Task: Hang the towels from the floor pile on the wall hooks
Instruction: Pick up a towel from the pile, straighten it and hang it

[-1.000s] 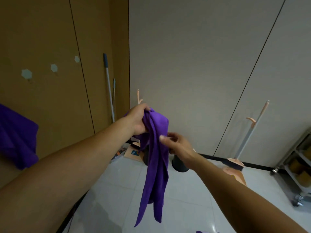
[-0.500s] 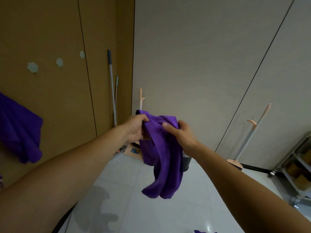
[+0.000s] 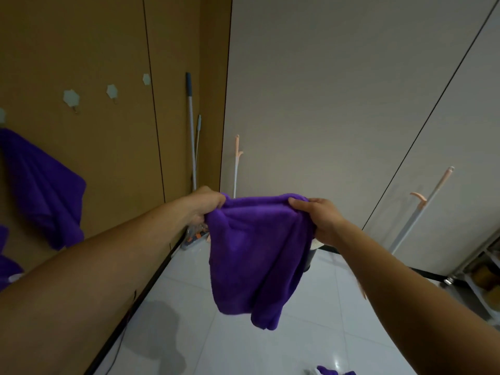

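Note:
I hold a purple towel (image 3: 257, 253) stretched out in front of me, its top edge pulled level between both hands. My left hand (image 3: 204, 205) grips the left corner and my right hand (image 3: 320, 217) grips the right corner. The rest of the cloth droops in folds below. On the brown wall to the left, another purple towel (image 3: 43, 185) hangs from a hook. Three pale hooks (image 3: 71, 98) further along that wall are bare. A scrap of the purple floor pile (image 3: 334, 371) shows at the bottom edge.
A mop handle (image 3: 190, 125) leans in the corner, with small boxes (image 3: 196, 236) on the floor below. Peach-handled brooms (image 3: 422, 204) stand against the grey wall on the right. A wheeled rack (image 3: 484, 272) sits at the far right. White tiles (image 3: 189, 307) cover the floor.
The towel hung bunched from my left hand. My right hand slid to the other corner, and both hands moved apart, spreading the top edge wide. The view tilted slightly upward.

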Available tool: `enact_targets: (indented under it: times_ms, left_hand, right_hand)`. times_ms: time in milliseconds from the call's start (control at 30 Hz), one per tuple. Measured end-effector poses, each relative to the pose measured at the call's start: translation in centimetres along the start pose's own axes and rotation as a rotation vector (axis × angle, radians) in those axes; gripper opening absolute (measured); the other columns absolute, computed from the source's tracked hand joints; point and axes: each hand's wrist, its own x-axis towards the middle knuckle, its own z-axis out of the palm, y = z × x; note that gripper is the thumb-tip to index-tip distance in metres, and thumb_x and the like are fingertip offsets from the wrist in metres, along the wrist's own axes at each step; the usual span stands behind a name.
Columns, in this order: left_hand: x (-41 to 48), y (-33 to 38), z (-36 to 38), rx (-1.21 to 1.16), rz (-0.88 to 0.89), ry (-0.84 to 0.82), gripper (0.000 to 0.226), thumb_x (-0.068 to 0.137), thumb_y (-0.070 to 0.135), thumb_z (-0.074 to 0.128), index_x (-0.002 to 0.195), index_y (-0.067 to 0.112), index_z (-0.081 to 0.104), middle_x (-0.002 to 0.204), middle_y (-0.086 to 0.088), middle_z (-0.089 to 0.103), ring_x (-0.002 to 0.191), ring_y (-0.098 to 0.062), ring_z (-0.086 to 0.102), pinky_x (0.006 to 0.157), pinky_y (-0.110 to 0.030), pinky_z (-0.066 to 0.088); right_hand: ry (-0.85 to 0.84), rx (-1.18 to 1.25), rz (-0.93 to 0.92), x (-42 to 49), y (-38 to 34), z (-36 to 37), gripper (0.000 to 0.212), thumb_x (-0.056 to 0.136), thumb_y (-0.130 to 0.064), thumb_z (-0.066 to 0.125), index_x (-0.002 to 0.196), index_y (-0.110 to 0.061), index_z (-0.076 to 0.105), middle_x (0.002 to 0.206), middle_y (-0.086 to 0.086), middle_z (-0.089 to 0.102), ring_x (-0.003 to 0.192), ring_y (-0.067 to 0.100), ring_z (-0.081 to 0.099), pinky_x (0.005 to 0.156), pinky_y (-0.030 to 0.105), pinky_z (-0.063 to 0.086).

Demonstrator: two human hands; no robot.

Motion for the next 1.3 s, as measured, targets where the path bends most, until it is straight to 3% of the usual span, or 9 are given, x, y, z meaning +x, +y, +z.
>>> enact_targets:
  times_ms: [100, 167, 300, 400, 633, 767, 867, 1100, 1300]
  left_hand:
    - [0.2, -0.8, -2.4, -0.062, -0.064, 0.004, 0.029, 0.08, 0.005, 0.061, 0.109, 0.009, 0.058, 0.105, -0.01, 0.057, 0.093, -0.025, 0.061, 0.075, -0.039, 0.054]
    - [0.2, -1.2, -3.4, -0.097, -0.057, 0.048, 0.028, 0.082, 0.015, 0.066, 0.11, 0.012, 0.058, 0.108, -0.011, 0.059, 0.096, -0.028, 0.061, 0.069, -0.039, 0.051]
    - [1.1, -1.8, -4.5, -0.127, 0.027, 0.234, 0.033, 0.081, 0.026, 0.073, 0.107, 0.009, 0.063, 0.1, -0.009, 0.065, 0.087, -0.024, 0.063, 0.063, -0.034, 0.051]
    - [1.5, -1.7, -5.4, -0.087, 0.048, 0.301, 0.044, 0.076, 0.034, 0.078, 0.107, 0.006, 0.062, 0.098, -0.01, 0.068, 0.082, -0.023, 0.068, 0.054, -0.028, 0.053]
    - [1.8, -0.6, -7.0, -0.056, 0.114, 0.41, 0.028, 0.074, 0.034, 0.078, 0.081, 0.012, 0.063, 0.085, -0.007, 0.067, 0.076, -0.022, 0.066, 0.057, -0.031, 0.051]
    - [1.2, -0.7, -7.6, -0.05, -0.027, 0.292, 0.019, 0.076, 0.027, 0.076, 0.087, 0.013, 0.068, 0.087, -0.008, 0.069, 0.08, -0.022, 0.067, 0.058, -0.033, 0.054]
    - [1.5, -1.1, -7.9, -0.07, -0.087, 0.253, 0.017, 0.083, 0.021, 0.07, 0.096, 0.012, 0.065, 0.093, -0.007, 0.066, 0.085, -0.021, 0.063, 0.062, -0.034, 0.052]
    - [3.2, -1.6, -6.9, -0.102, -0.064, 0.374, 0.005, 0.089, 0.015, 0.062, 0.09, 0.01, 0.061, 0.075, -0.005, 0.06, 0.063, -0.017, 0.058, 0.053, -0.033, 0.045]
    - [5.0, -1.0, -6.8, -0.022, -0.039, 0.478, 0.008, 0.084, 0.018, 0.065, 0.078, 0.014, 0.061, 0.066, -0.002, 0.058, 0.056, -0.014, 0.056, 0.048, -0.026, 0.043]
  right_hand:
    - [0.031, 0.106, 0.091, 1.1, 0.4, -1.7, 0.02, 0.082, -0.014, 0.074, 0.098, -0.001, 0.072, 0.089, 0.014, 0.073, 0.07, 0.022, 0.069, 0.054, 0.03, 0.057]
    - [0.083, 0.071, 0.109, 2.0, 1.0, -2.3, 0.014, 0.085, -0.016, 0.071, 0.092, -0.005, 0.074, 0.091, 0.013, 0.073, 0.075, 0.023, 0.068, 0.066, 0.033, 0.059]
    - [0.361, -0.403, 0.023, 3.7, 1.6, -4.0, 0.04, 0.093, -0.037, 0.058, 0.084, 0.002, 0.065, 0.089, 0.021, 0.063, 0.077, 0.034, 0.063, 0.077, 0.048, 0.057]
    - [0.363, -0.578, -0.023, 3.9, 1.4, -4.4, 0.056, 0.096, -0.047, 0.048, 0.09, 0.007, 0.064, 0.093, 0.027, 0.063, 0.084, 0.043, 0.066, 0.083, 0.055, 0.055]
    - [0.25, 0.09, -0.097, 4.5, -1.3, -3.2, 0.029, 0.087, -0.034, 0.069, 0.091, -0.006, 0.065, 0.096, 0.013, 0.065, 0.085, 0.023, 0.061, 0.083, 0.043, 0.053]
    - [0.183, 0.025, -0.022, 4.5, 0.5, -3.8, 0.03, 0.092, -0.03, 0.063, 0.106, -0.003, 0.063, 0.098, 0.012, 0.062, 0.085, 0.022, 0.058, 0.081, 0.042, 0.051]
    - [0.242, 0.02, -0.021, 4.9, 0.9, -4.9, 0.019, 0.093, -0.029, 0.062, 0.095, -0.01, 0.061, 0.094, 0.008, 0.061, 0.079, 0.02, 0.058, 0.071, 0.036, 0.051]
    - [0.263, -0.214, -0.06, 7.8, 1.3, -5.9, 0.023, 0.09, -0.029, 0.067, 0.091, -0.006, 0.064, 0.085, 0.013, 0.056, 0.067, 0.021, 0.047, 0.05, 0.029, 0.034]
    - [0.19, -0.034, -0.004, 12.5, 1.1, -5.3, 0.017, 0.091, -0.014, 0.064, 0.097, 0.003, 0.063, 0.094, 0.012, 0.052, 0.067, 0.016, 0.047, 0.058, 0.027, 0.04]
